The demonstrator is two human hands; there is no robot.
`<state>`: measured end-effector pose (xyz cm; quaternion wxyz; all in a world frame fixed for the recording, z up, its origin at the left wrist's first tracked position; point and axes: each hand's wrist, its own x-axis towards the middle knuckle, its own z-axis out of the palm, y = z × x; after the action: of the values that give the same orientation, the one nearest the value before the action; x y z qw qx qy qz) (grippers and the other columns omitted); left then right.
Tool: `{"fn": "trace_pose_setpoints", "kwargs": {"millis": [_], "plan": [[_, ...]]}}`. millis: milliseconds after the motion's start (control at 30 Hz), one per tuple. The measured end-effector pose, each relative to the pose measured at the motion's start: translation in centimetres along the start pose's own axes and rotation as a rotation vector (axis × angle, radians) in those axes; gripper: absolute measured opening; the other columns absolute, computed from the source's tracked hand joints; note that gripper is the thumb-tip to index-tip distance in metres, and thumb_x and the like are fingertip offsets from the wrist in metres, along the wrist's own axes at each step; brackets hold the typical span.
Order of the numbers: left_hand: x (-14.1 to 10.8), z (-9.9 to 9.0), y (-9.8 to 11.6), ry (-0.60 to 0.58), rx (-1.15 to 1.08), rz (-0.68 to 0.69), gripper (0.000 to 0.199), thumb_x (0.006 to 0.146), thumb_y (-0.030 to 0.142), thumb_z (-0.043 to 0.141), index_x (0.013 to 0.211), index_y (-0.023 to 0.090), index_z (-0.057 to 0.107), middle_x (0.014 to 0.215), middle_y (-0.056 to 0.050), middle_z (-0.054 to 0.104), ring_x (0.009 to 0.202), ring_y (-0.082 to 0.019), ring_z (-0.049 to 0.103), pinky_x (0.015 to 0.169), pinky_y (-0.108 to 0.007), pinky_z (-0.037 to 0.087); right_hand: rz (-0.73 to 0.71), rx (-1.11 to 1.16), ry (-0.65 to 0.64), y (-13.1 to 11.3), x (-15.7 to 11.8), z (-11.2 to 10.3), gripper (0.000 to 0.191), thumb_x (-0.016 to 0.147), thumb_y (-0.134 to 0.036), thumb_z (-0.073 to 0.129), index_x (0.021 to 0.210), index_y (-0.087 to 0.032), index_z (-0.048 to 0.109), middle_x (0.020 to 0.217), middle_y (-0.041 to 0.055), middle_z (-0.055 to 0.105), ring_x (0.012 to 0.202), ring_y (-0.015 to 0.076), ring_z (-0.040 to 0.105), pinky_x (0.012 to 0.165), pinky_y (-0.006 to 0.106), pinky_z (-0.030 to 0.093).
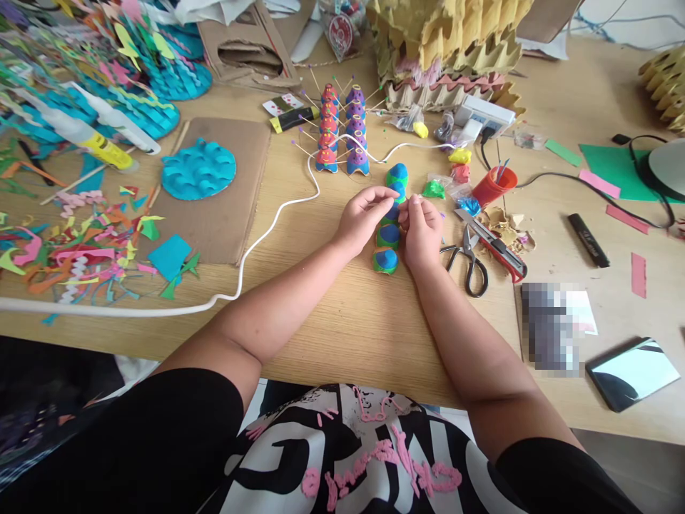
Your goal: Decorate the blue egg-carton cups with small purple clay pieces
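A strip of egg carton cups (pixel 389 235), painted blue on top and green below, lies lengthwise on the table in front of me. My left hand (pixel 366 218) reaches over it from the left, its fingers and thumb closed around one of the middle cups. On the other side is my right hand (pixel 424 230), thumb and fingers pinched together against the strip's edge; whatever is between them is too small to make out. Beyond stand two finished-looking strips, one red and blue (pixel 328 128) and one purple and blue (pixel 357 130), with pins sticking out.
Scissors (pixel 469 261), a red utility knife (pixel 495 246) and an orange cup (pixel 495 187) sit at right. A white cable (pixel 257 250) crosses the table. Paper scraps (pixel 96 250), glue bottles (pixel 90 132) and cardboard (pixel 243 171) lie left. Egg trays (pixel 449 43) are stacked behind.
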<state>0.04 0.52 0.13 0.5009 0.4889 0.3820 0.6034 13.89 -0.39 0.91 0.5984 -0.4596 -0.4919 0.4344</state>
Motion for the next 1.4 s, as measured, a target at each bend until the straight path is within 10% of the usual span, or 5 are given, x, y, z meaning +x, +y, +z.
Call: {"fn": "trace_pose_setpoints", "kwargs": {"millis": [1400], "plan": [[-0.23,-0.2,0.09,-0.087,0.005,0.054,0.017,0.098,0.033,0.081,0.11,0.022,0.086,0.11,-0.001,0.087,0.1,-0.015,0.08,0.097,-0.026,0.064,-0.106,-0.101,-0.065,-0.31,-0.45,0.2,0.07,0.088,-0.095,0.066,0.073,-0.027,0.056,0.072,-0.0018,0.055,0.074,0.0179,0.054,0.077,0.038,0.049]]}}
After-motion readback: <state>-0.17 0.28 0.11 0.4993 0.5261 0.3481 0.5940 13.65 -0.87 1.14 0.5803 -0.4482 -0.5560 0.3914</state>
